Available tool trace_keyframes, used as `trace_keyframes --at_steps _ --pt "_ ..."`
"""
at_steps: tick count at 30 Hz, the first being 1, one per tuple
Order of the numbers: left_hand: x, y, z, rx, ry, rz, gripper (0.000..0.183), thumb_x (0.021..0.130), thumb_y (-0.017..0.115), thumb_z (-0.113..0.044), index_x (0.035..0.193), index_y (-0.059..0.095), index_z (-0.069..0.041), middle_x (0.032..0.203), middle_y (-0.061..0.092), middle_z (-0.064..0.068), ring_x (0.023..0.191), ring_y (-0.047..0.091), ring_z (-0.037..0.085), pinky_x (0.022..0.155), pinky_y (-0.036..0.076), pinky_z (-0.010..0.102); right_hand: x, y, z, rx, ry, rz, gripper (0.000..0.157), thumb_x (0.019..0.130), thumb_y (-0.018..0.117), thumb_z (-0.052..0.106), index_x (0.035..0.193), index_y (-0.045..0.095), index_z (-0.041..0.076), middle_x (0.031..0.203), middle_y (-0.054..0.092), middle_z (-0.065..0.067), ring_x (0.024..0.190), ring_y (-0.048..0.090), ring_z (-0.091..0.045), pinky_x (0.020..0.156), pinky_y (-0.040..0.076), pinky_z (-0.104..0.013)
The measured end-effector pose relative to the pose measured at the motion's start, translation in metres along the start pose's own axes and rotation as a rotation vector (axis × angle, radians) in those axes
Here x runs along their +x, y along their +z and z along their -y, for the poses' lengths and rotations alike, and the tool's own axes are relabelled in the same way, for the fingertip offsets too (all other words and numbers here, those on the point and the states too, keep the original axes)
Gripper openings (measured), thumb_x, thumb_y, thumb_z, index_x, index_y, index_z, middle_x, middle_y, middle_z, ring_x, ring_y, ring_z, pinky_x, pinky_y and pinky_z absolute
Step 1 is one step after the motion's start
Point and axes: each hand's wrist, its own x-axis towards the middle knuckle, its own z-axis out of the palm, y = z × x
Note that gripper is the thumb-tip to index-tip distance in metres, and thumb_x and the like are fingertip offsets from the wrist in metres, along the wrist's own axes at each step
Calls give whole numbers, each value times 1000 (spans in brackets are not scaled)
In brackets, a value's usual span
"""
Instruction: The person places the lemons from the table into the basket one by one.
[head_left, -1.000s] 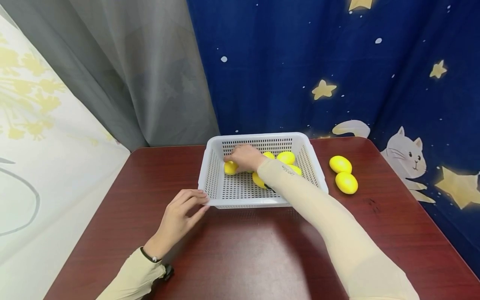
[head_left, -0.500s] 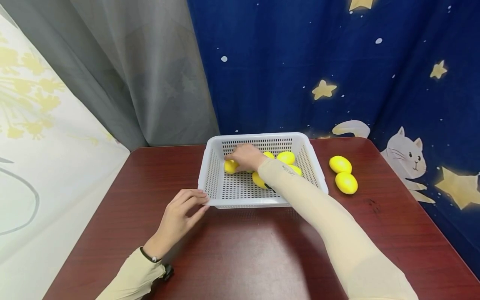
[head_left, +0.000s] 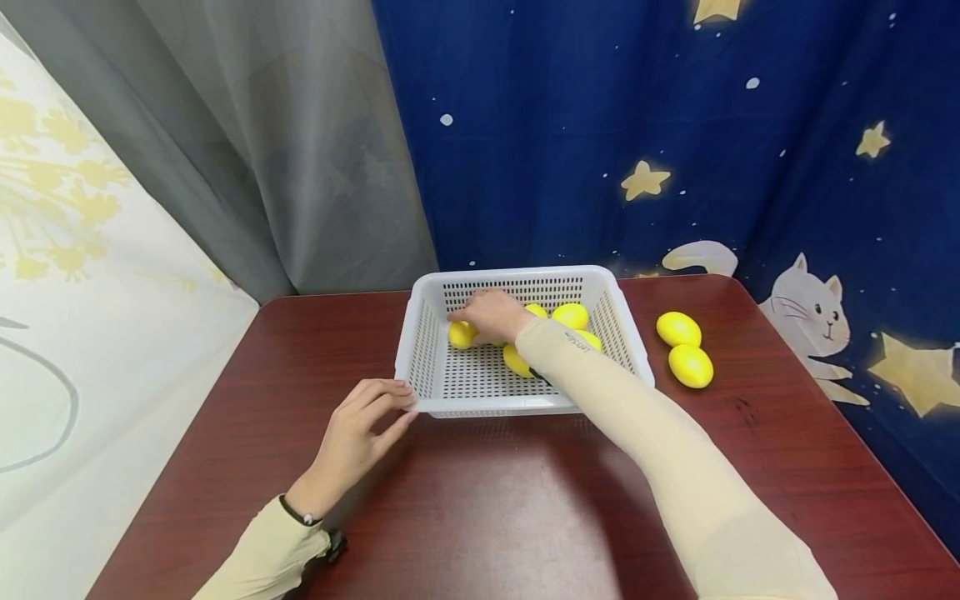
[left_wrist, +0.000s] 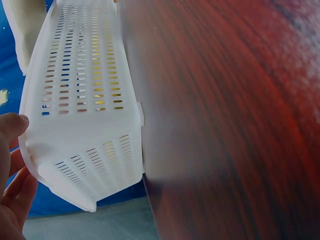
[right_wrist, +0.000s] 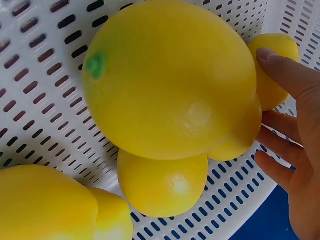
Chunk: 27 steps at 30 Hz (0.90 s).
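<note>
A white slotted plastic basket (head_left: pixel 487 405) stands on the table with several yellow lemons in it. My left hand (head_left: pixel 354 435) pinches its near-left corner by the rim, thumb below and fingers above. In the left wrist view, the thumb and fingers of that hand (left_wrist: pixel 11 197) lie on either side of the basket's rim (left_wrist: pixel 37 165). Inside the basket, towards its left end, my right hand (head_left: pixel 495 315) grips a lemon (head_left: pixel 461 335). The right wrist view has the right thumb pressed on this lemon (right_wrist: pixel 276 47), while nearer lemons (right_wrist: pixel 170 80) partly cover the fingers.
Two more lemons (head_left: pixel 692 367) lie touching each other on the table, right of the basket. The reddish-brown table (head_left: pixel 480 500) ends at a grey curtain (head_left: pixel 337 167) and a blue starry curtain (head_left: pixel 540 167). My right sleeve (head_left: pixel 645 417) crosses the basket's near-right side.
</note>
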Motion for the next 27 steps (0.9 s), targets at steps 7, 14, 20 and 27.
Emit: trace_keyframes --at_steps 7,14,20,27 --pt "0 1 0 0 1 1 29 71 84 -4 98 75 -12 104 72 4 102 65 22 105 43 13 -6 -3 -5 41 14 10 56 85 78 34 138 57 32 122 70 2 111 61 -19 105 50 -37" --pt "-1 0 0 3 -3 5 27 73 83 -5 98 75 -11 104 72 4 102 64 23 106 42 12 -18 -17 -9 77 12 9 58 86 77 35 140 56 31 128 68 1 116 61 -23 106 49 -41" --pt "-1 -1 -1 1 -6 6 25 75 83 -7 98 75 -11 104 72 4 103 64 21 106 41 12 -23 -36 -15 30 -6 -31 61 84 78 36 141 55 31 132 67 -1 117 62 -26 104 51 -43" --pt "0 -2 -1 -2 -11 13 30 71 84 -3 99 75 -11 104 72 5 103 63 21 105 41 11 -29 -56 -24 1 29 -36 62 87 75 40 143 51 34 133 66 -2 114 60 -25 98 52 -40"
